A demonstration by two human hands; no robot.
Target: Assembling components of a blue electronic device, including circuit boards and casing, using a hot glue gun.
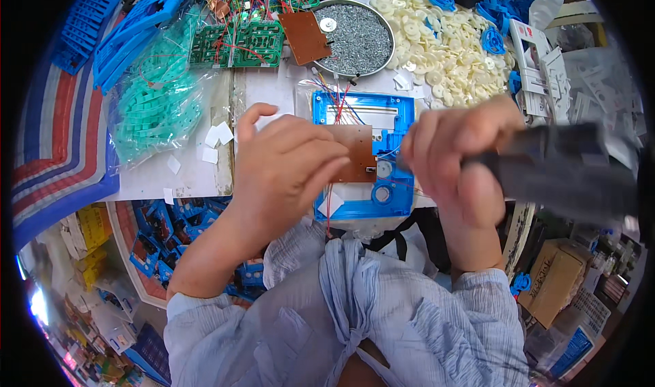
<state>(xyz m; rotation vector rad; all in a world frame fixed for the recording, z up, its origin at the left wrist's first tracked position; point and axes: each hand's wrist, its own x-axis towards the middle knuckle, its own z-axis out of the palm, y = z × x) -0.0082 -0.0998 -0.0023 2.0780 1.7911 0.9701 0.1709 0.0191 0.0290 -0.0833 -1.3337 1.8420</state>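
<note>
A blue plastic housing lies in front of me with a brown circuit board set in it. Red and blue wires run from the board over the housing's far edge. My left hand is at the board's left side, thumb and forefinger close together on it, little finger raised apart; the exact fingertip contact is partly hidden. Around the grip of a black powered screwdriver, my right hand is closed at the housing's right side. Motion blurs the tool, and its tip cannot be made out.
Behind the housing are a round metal tray of screws, cream plastic discs and green circuit boards. A bag of green plastic parts lies left. A bin of blue parts stands below the table's left edge.
</note>
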